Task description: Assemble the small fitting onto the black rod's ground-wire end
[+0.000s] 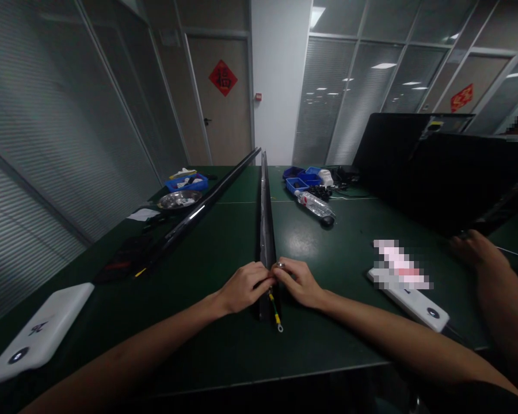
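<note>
A long black metal channel (263,230) runs away from me along the table, its near end between my forearms. My left hand (246,286) is closed over it, with thumb and fingertips pinched together. From the other side my right hand (300,282) meets it, its fingers also pinched; a small shiny metal bit (280,265) shows at them. What lies between the fingertips is hidden. Just below them hangs a short yellow-green ground wire (277,313) with a ring terminal at its lower end; the fingers cover its upper end.
Another black channel (198,210) lies to the left. White devices (47,330) (414,302) flank me. Farther off are a metal bowl (179,200), blue bins (297,184) and a plastic bottle (315,205). Another person's hand (479,247) rests at right, near large black panels (466,178).
</note>
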### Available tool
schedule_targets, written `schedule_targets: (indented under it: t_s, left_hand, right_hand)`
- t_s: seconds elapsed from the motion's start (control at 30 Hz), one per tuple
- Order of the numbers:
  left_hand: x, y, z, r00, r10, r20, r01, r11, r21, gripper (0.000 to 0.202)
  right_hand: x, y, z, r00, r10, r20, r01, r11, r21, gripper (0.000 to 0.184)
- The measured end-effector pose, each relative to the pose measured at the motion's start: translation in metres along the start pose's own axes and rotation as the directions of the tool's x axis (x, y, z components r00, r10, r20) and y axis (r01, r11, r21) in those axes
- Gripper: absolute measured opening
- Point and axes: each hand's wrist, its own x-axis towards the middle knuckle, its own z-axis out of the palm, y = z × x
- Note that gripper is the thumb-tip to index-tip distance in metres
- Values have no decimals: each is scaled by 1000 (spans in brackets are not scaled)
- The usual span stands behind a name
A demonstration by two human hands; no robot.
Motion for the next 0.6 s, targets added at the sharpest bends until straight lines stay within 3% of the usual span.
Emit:
schedule_targets:
  t_s: [0.17, 0.6]
  left_hand:
    - [-1, 1, 1, 1000, 5, -4, -5, 1000, -22, 28]
    - [-8, 16, -2, 993, -115, 18, 116, 987, -114, 26]
  right_hand:
    - [-2, -2, 0, 1000, -18, -12, 18, 1000, -17, 33]
    - [-5, -7, -1, 1000, 22, -20, -22, 1000, 9, 29]
